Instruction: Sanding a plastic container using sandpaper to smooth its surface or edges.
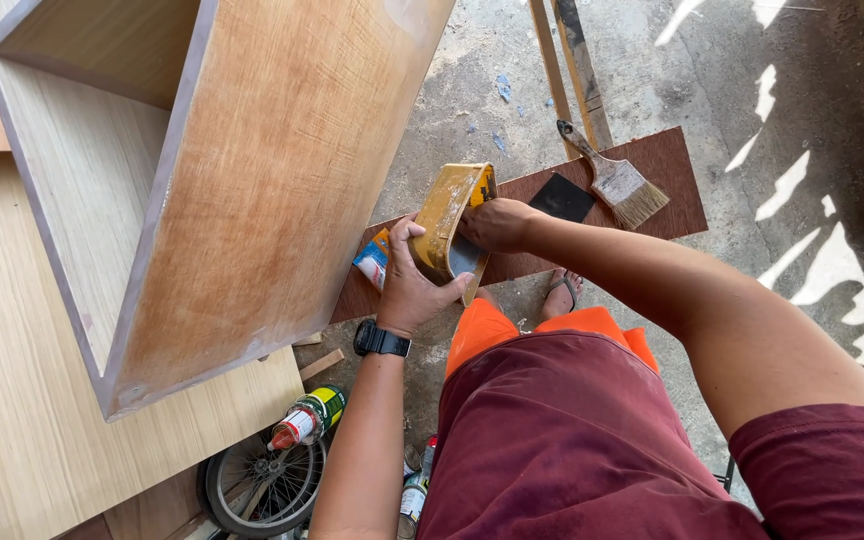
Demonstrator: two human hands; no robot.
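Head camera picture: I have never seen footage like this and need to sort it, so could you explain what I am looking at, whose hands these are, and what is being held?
This is one picture from a camera worn on a person's head, looking down at their own arms and body. There is no machine here, only two bare hands. The left hand, with a black watch on its wrist, grips a yellow tilted container smeared with glue-like residue. The right hand reaches into its open side; what it holds, if anything, is hidden. Left of the hands stands a wooden cabinet box resting on a pale plywood sheet. On the concrete floor lies a dark brown board with a paintbrush and a black square piece on it. Near the bottom are a small can and a wheel.
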